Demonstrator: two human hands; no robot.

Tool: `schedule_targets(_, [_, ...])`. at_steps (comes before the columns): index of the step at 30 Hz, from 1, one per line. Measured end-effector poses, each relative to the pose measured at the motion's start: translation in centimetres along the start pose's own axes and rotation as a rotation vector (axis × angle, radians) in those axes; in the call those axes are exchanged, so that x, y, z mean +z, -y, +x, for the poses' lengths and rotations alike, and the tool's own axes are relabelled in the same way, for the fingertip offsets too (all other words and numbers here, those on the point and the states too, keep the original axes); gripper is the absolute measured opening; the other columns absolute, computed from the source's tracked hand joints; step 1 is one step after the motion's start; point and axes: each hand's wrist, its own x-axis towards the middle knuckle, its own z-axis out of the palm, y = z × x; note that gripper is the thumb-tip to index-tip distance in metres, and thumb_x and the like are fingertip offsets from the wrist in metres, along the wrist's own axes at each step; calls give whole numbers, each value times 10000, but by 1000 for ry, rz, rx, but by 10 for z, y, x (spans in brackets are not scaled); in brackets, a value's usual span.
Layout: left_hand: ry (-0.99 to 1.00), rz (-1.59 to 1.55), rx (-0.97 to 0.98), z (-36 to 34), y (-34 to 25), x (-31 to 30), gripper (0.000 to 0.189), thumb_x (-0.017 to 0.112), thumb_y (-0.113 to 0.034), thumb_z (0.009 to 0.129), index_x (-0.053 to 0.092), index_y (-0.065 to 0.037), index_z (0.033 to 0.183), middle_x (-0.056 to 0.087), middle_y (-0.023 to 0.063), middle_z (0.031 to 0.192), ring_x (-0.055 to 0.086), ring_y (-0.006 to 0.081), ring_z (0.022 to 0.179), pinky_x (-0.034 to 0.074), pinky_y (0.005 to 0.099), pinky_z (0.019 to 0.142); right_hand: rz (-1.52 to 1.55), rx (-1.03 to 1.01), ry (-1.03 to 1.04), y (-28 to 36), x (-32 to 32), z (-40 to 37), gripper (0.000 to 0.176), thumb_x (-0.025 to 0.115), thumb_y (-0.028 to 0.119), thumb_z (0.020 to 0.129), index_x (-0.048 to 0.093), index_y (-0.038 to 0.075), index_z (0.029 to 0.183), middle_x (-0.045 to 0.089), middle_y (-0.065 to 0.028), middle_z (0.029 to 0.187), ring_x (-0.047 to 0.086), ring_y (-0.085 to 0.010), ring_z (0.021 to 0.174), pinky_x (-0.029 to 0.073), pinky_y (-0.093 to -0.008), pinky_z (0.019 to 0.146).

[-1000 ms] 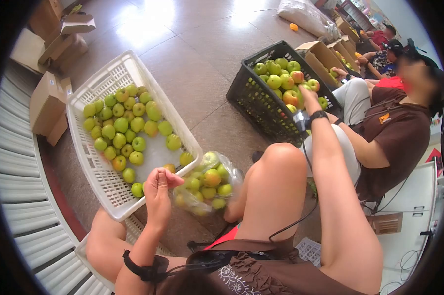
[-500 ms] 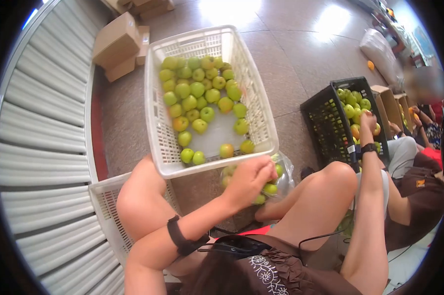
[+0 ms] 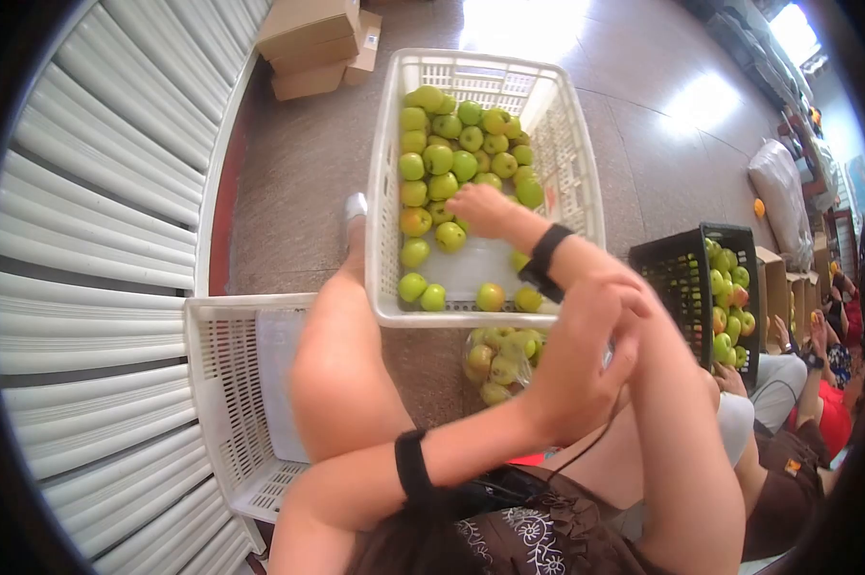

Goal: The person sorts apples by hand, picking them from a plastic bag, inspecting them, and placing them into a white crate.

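Note:
Over the apples in the white plastic crate (image 3: pixel 384 192) is my right hand (image 3: pixel 485 209), palm down, with a black band on the wrist. Its fingertips are right at the green apples (image 3: pixel 450 237) near the crate's middle, their undersides hidden. My left hand (image 3: pixel 590 350) is closed in front of my right forearm, fingers curled, with a bit of clear plastic showing at them. Below the crate's near edge, a clear plastic bag (image 3: pixel 497 366) full of green apples sits partly behind my left hand.
A black crate (image 3: pixel 662 278) of green and reddish apples stands to the right, beside seated people (image 3: pixel 782 383). Cardboard boxes (image 3: pixel 312 43) lie at the far left. Another white crate (image 3: pixel 226 383) is by my left leg, along the ribbed white radiator (image 3: pixel 97 316).
My right hand has moved from the black crate to above the apples in the white crate. My left hand has shifted right and now overlaps my right forearm. The view has turned.

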Motion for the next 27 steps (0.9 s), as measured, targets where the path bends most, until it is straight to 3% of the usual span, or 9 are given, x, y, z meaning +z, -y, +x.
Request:
schedule_targets(6, [9,-252,2,8,-28,-32,210,443,-32,783,476,2,987,457,171,1067,452,275,992,342,353,896,-192,18,172,38,97,55,235,591,125,707,569,91,938,543,-51,939,541,-197,897,456,-308,652])
schedule_targets(9, [-203,-458,-88,10,-32,-27,215,423,-7,754,457,18,965,450,186,1028,453,327,957,339,382,876,-406,63,73,42,136,67,193,576,152,728,582,92,911,513,-28,906,527,-180,856,446,-285,621])
schedule_targets(10, [-235,-477,-104,13,-32,-30,215,417,-3,749,453,22,960,449,189,1016,453,336,948,339,386,871,-404,88,74,39,150,68,173,508,159,783,608,116,918,531,-41,913,546,-201,859,472,-341,606])
schedule_targets(13, [-124,-357,-95,16,-28,-41,211,416,-19,765,458,17,968,454,171,1011,455,306,946,342,364,870,-325,-43,-60,26,159,58,226,586,129,710,591,82,931,511,-67,927,533,-217,886,476,-336,608])
schedule_targets(14, [-90,-351,-97,14,-22,-40,210,424,-34,778,464,12,979,458,159,1025,455,281,953,343,350,873,-212,-10,-14,21,157,54,306,621,132,667,567,71,961,498,-75,932,523,-232,882,470,-340,630])
schedule_targets(16, [-49,-308,-115,10,-18,-36,208,435,-42,785,471,1,985,462,137,1025,456,250,948,347,332,866,13,63,75,22,81,26,483,692,138,581,518,48,1022,472,-91,944,503,-263,874,459,-348,674])
schedule_targets(19, [-45,-179,-118,6,-17,-26,203,444,-22,765,474,-13,965,468,116,987,457,232,916,354,321,835,420,111,-274,21,14,-13,659,731,134,513,438,31,1094,444,-136,1009,472,-323,948,434,-382,780])
schedule_targets(24, [-35,72,-13,-6,-7,-9,193,470,24,723,488,-34,906,491,113,949,467,232,901,361,324,808,504,100,-505,40,-102,-113,647,720,120,548,404,39,1106,416,-165,1054,441,-354,1001,401,-390,846])
schedule_targets(27, [4,208,195,-13,-2,-3,191,485,44,713,494,-37,886,501,116,950,474,244,896,366,332,800,497,110,-613,54,-135,-177,674,732,107,537,390,37,1114,400,-180,1071,434,-367,1014,393,-386,862])
